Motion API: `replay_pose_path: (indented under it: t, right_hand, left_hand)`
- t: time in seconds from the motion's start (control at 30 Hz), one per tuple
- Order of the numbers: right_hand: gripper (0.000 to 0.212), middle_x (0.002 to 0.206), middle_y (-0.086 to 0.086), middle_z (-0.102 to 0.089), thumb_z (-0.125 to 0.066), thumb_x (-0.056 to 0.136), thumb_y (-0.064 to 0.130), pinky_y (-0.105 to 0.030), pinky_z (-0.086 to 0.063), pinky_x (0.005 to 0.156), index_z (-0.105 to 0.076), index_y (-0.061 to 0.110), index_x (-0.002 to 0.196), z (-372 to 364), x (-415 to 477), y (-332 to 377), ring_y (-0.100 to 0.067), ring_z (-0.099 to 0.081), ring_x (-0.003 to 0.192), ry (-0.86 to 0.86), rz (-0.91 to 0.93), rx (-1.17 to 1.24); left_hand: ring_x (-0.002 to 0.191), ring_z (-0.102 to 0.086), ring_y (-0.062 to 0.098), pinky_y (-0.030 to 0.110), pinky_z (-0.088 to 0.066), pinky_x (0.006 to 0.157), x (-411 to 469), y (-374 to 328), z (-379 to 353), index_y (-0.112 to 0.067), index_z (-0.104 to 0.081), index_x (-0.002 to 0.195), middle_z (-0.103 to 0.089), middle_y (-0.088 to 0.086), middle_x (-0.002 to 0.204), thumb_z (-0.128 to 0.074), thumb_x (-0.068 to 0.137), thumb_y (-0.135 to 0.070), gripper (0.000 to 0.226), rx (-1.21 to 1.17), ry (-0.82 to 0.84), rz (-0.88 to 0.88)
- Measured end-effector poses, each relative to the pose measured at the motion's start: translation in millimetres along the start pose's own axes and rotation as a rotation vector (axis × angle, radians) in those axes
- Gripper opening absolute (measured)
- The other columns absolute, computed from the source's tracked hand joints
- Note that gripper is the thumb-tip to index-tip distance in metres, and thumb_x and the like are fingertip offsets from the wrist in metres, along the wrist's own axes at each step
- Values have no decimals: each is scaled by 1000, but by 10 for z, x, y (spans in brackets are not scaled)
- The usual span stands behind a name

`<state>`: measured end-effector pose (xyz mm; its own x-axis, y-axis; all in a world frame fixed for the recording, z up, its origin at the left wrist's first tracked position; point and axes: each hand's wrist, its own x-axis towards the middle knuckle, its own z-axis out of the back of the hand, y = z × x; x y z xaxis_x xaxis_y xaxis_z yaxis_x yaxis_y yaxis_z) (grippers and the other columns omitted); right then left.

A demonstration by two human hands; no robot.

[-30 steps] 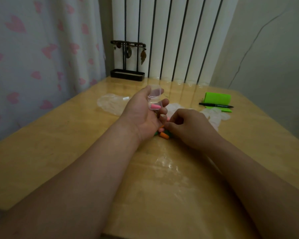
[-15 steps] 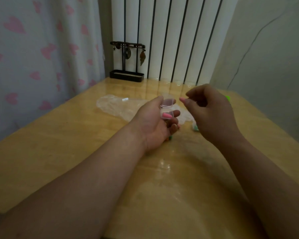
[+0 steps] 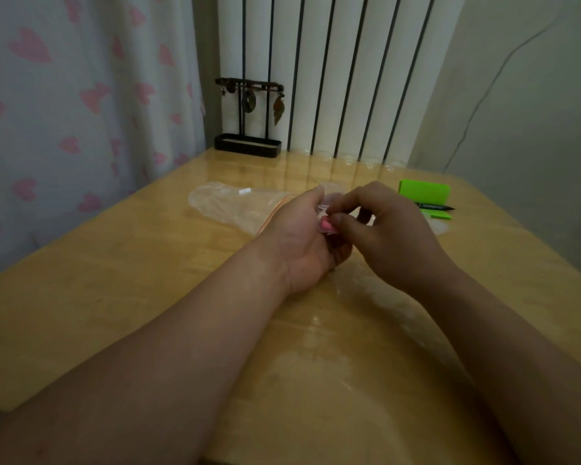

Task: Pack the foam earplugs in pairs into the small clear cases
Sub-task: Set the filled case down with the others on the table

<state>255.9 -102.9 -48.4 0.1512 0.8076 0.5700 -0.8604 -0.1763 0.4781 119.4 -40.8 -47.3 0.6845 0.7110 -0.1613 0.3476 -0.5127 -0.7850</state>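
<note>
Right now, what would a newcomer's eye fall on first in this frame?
The two hands meeting at the middle of the table: the left hand holds a small clear case with a pink earplug showing in it, and the right hand has its fingers curled against it. Next comes the bright green notepad with a black pen across it at the far right. A clear plastic bag lies behind the left hand.

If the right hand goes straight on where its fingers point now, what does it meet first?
Probably the clear case with a pink earplug in the left hand; the right hand looks almost on it.
</note>
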Motion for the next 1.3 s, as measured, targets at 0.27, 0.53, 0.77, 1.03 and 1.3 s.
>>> replay_pose_path:
  t: [0.27,0.53,0.77,1.03,1.3]
  right_hand:
    - [12,99,9,-71,-61,106,27,-22,-51,77,-72,24,110,53,51,-29,-6,-64,91,-158,-161,276]
    - [29,114,18,-73,-51,111,34,-25,-45,83,-74,29,128,92,46,-42,12,-61,100,-8,-209,314]
    - [15,112,16,-72,-72,97,49,-38,-54,97,-71,41,109,34,-16,-46,-3,-65,110,122,-40,96]
    - [41,118,21,-65,-80,91,40,-7,-46,82,-58,34,125,69,-1,-95,8,-61,111,88,-38,71]
    - [60,136,15,-59,-77,92,43,-1,-40,84,-53,31,146,59,11,-138,6,-55,119,157,-32,-21]
  left_hand:
    - [73,-55,18,32,-46,71,-40,-23,-17,-16,-61,139,-59,7,84,-35,115,-49,49,32,-14,26]
    - [74,-52,19,32,-44,73,-26,-7,-28,-9,-59,148,-53,5,79,-31,113,-59,67,22,25,72]
    - [87,-60,18,31,-48,100,29,-40,95,-1,-58,146,-66,14,119,-35,111,-60,72,-130,43,97]
    - [108,-76,25,40,-65,89,40,-4,58,3,-61,136,-77,20,114,-52,111,-16,33,61,50,-50]
    - [106,-80,26,33,-64,76,97,8,95,-5,-66,85,-73,11,87,-56,107,-5,24,236,4,-103]
